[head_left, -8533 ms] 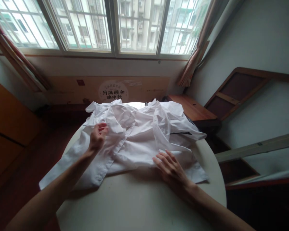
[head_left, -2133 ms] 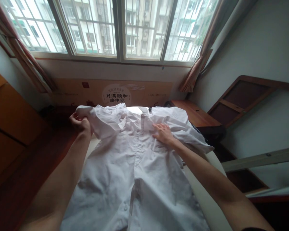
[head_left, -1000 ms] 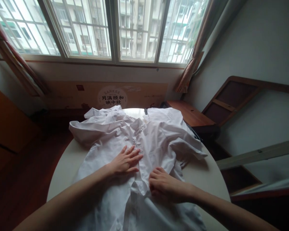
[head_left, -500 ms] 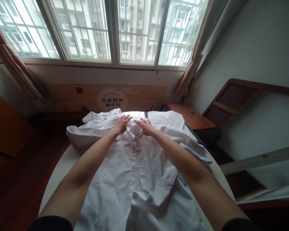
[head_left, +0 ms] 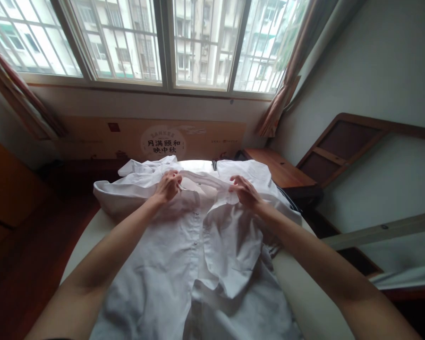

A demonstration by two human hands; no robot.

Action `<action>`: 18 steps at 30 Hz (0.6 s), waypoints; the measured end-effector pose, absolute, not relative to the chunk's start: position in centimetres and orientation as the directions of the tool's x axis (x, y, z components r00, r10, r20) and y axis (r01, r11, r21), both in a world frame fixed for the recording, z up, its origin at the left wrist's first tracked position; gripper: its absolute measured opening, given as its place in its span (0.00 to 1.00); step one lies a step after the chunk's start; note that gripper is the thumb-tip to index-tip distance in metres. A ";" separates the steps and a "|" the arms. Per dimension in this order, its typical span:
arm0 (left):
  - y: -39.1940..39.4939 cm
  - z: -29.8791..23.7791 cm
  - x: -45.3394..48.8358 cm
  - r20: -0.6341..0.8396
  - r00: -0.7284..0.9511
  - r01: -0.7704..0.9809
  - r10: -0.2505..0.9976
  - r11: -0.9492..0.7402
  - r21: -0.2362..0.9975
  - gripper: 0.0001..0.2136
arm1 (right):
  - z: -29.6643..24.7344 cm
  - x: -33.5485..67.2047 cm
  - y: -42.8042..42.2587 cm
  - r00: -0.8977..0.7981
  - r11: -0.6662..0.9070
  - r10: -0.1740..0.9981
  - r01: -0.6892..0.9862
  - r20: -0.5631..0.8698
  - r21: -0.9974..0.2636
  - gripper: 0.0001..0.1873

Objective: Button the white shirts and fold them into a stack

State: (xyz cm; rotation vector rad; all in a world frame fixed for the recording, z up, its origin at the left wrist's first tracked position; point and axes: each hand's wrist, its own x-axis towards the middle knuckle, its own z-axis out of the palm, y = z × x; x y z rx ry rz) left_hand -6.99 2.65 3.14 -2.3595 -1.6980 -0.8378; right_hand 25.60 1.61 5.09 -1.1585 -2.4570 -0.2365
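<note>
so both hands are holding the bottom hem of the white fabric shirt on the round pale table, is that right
Not the bottom hem: in the head view, the left hand and right hand hold the white fabric collar, at the far end. The rest stands: the white fabric shirt is on the round pale table.

Beyond the fingers (head_left: 173, 176), a barred, daylit window (head_left: 166, 52) above a tan Chinese-lettered panel (head_left: 198, 140); to their left, an orange-brown cabinet (head_left: 7, 182) and reddish floor (head_left: 58, 226); right, a grey wall (head_left: 382, 71).
</note>
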 end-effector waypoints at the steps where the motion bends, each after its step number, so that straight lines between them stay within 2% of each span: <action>1: 1.9 3.1 -7.3 0.521 0.215 0.892 0.826 -0.383 0.239 0.11 | 5.0 26.0 1.2 -0.539 0.632 0.724 0.768 0.430 -0.101 0.14; 4: -0.2 3.4 -7.9 0.551 0.143 0.868 0.822 -0.372 0.329 0.11 | 5.4 26.2 0.3 -0.460 0.581 0.809 0.719 0.365 -0.381 0.17; 7: -1.6 3.9 -8.1 0.513 0.060 0.826 0.856 -0.332 0.456 0.11 | 6.7 25.6 -0.5 -0.312 0.433 0.901 0.607 0.301 -0.666 0.17; 9: -1.7 4.2 -7.9 0.497 0.002 0.819 0.868 -0.286 0.497 0.10 | 7.4 24.8 -0.6 -0.191 0.332 0.943 0.568 0.272 -0.753 0.20; 11: -1.3 4.3 -7.5 0.528 -0.047 0.860 0.848 -0.235 0.453 0.10 | 7.6 23.8 -0.4 -0.098 0.281 0.956 0.589 0.278 -0.758 0.20; 14: -0.2 4.2 -6.8 0.589 -0.023 0.943 0.808 -0.178 0.282 0.14 | 7.2 22.5 0.2 -0.052 0.264 0.956 0.580 0.289 -0.771 0.13; 16: 0.3 4.1 -6.6 0.572 0.033 0.970 0.820 -0.165 0.180 0.10 | 6.7 22.2 0.6 -0.027 0.232 0.967 0.513 0.254 -0.827 0.16; 18: 0.3 4.0 -6.7 0.553 0.105 0.977 0.827 -0.189 0.097 0.06 | 6.4 22.6 1.0 0.007 0.158 0.984 0.435 0.179 -0.886 0.13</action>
